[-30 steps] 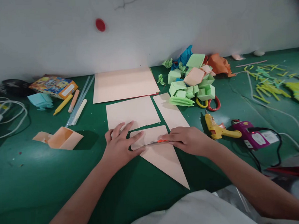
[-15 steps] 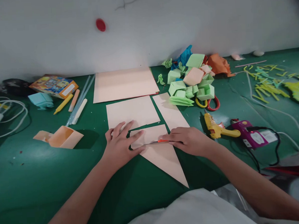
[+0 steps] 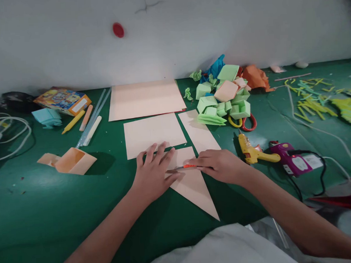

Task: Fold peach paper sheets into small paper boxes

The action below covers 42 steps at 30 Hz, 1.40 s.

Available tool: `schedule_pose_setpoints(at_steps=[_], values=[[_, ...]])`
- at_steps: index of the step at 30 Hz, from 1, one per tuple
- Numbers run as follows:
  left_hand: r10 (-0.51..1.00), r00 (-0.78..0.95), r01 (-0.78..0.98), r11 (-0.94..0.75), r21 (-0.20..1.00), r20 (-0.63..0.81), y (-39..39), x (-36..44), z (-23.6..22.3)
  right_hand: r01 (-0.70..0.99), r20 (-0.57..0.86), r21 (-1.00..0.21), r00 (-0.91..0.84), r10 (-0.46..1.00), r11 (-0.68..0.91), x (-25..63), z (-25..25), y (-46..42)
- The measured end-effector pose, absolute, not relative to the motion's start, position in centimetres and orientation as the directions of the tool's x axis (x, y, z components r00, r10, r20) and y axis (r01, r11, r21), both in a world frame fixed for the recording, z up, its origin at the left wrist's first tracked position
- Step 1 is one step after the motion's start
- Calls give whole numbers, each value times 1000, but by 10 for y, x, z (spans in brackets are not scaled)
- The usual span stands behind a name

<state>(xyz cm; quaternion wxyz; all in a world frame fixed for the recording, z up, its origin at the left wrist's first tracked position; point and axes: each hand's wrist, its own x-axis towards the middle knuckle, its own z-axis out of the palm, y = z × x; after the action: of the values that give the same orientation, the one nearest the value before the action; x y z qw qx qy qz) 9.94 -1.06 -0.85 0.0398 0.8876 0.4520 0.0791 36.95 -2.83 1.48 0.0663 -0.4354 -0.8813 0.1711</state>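
My right hand (image 3: 221, 165) is closed around a small orange-handled knife (image 3: 185, 167), its blade lying across a peach paper piece (image 3: 192, 183) on the green table (image 3: 50, 216). My left hand (image 3: 154, 174) rests flat on the left part of that paper, fingers spread and stretched out, right beside the blade tip. The paper tapers to a point toward my body. A peach rectangle (image 3: 153, 133) and a peach strip (image 3: 199, 133) lie just behind my hands.
A large peach sheet (image 3: 146, 98) lies at the back. Folded green and peach paper shapes (image 3: 223, 99) pile at back right over scissors (image 3: 244, 122). Yellow (image 3: 253, 151) and purple (image 3: 291, 161) glue guns lie right. A peach paper box (image 3: 74, 161), pens and a printed box (image 3: 62, 100) sit left.
My left hand has slid to the right across the paper, closer to the knife. The right hand and knife have stayed nearly still.
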Motion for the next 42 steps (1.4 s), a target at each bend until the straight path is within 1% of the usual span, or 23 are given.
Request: schedule_pose_setpoints(at_steps=[7,18,33,42], values=[[805,585,796,-594,119,103,-11,97,-14,733,-27,-395,-612,790,554,371,11,-30],[807,582,798,-591,119,103,-11,98,-15,736,-5,-320,-631,776,597,375,13,-28],[812,572,804,-583,117,114,-10,97,-17,753,-54,-318,-620,782,575,382,15,-27],[814,573,808,-581,100,97,-10,97,-16,769,-76,-325,-601,795,551,387,19,-29]])
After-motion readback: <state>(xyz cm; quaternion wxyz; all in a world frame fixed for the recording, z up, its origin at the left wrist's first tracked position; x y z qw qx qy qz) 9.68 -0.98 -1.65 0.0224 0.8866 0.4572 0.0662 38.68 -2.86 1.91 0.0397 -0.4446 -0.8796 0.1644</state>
